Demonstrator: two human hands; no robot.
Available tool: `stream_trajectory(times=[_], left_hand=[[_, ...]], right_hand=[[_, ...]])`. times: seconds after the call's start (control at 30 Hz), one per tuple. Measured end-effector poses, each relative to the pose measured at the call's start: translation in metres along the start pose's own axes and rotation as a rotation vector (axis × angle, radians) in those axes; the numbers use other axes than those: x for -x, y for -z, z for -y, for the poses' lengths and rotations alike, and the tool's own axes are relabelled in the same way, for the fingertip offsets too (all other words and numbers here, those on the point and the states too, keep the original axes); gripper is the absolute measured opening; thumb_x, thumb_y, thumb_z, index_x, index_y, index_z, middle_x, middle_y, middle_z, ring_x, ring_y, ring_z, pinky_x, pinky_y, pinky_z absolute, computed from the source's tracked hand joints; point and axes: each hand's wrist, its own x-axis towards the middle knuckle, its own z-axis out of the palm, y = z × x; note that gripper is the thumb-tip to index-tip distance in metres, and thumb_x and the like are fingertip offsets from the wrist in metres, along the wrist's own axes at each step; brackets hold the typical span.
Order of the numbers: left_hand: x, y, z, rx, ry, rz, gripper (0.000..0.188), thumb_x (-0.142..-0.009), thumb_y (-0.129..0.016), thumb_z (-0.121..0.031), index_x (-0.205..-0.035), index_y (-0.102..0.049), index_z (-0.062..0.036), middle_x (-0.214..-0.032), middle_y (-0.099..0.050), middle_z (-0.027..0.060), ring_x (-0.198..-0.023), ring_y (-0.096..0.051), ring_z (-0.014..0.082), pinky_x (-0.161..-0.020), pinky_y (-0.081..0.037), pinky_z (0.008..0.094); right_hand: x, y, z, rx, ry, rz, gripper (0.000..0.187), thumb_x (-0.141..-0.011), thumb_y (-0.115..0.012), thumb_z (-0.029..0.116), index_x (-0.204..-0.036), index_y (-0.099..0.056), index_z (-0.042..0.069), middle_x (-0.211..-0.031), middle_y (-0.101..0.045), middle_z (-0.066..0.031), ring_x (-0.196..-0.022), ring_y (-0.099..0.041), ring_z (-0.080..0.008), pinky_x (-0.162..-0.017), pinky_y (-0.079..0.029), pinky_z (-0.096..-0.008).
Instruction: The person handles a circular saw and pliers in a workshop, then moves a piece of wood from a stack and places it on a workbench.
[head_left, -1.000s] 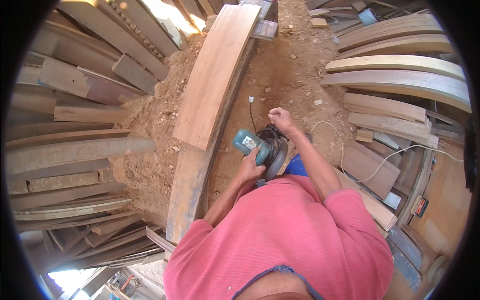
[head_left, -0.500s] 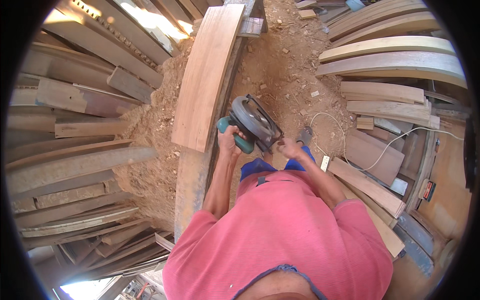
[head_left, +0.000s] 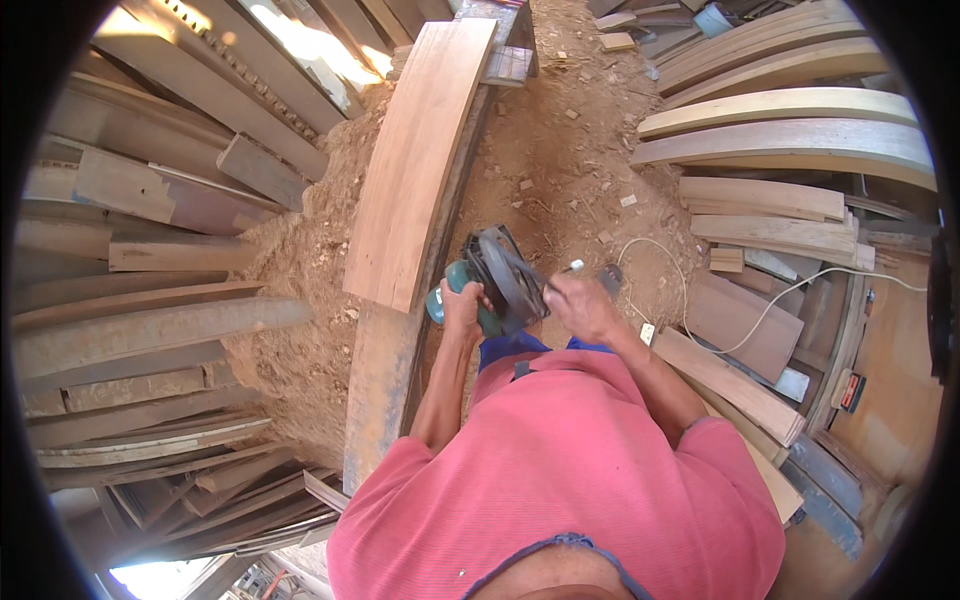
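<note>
From where I stand, reading left to right: leaning timbers line the left side, then a sawdust heap rises beside the bench. A flat board lies along the bench's far part; its near end stops well short of the bench's visible near end, and its near left corner reaches slightly past the bench's left edge.

Just off the bench's right edge, clear of the board, the left hand is wrapped around the green body of a circular saw. Grip: closed, fingers curled over. The saw is held up, tilted, in front of the body.

To its right, the right hand is at the saw's right side, fingers bent. Fingertips are hidden; closure and contents cannot be told. A white plug shows just beyond the knuckles. Farther right are a white socket strip, a pale cord and stacked planks.

Status, by judgement: board laid on bench, done; saw taken in hand, done. Not done: the plug is apart from the strip and the saw is not set on the board. No cut is visible in the board's upper face.
</note>
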Motion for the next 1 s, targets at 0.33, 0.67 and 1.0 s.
stream_trajectory(times=[0.33,0.67,1.0], left_hand=[[0.037,0.039,-0.010,-0.799,-0.156,0.404,0.055,-0.069,-0.063,-0.009,-0.122,-0.056,0.0029,-0.091,-0.065,0.0143,-0.078,-0.063,0.0218,-0.072,-0.051,0.0332],[0.031,0.007,-0.029,-0.543,-0.057,0.519,0.048,-0.073,-0.060,-0.004,-0.120,-0.053,-0.0010,-0.082,-0.062,0.0105,-0.064,-0.059,0.0183,-0.060,-0.048,0.0318],[-0.013,-0.060,-0.011,0.526,0.406,0.220,0.008,-0.077,-0.059,-0.008,-0.073,-0.051,-0.0063,-0.066,-0.051,0.0050,-0.061,-0.053,0.0183,-0.060,-0.051,0.0359]], right_hand=[[-0.121,0.019,-0.008,0.119,-0.124,-0.275,0.028,-0.095,-0.057,0.030,-0.106,-0.064,0.006,-0.091,-0.068,-0.0264,-0.089,-0.065,-0.0469,-0.078,-0.050,-0.0553],[-0.075,-0.013,-0.147,-0.097,-0.305,-0.384,0.047,-0.092,-0.059,0.020,-0.134,-0.053,0.000,-0.127,-0.062,-0.0253,-0.118,-0.061,-0.0366,-0.101,-0.048,-0.0429],[0.025,-0.115,-0.161,-0.274,-0.140,-0.161,0.045,-0.083,-0.064,0.018,-0.126,-0.061,0.004,-0.114,-0.067,-0.0192,-0.108,-0.063,-0.0319,-0.097,-0.048,-0.0370]])
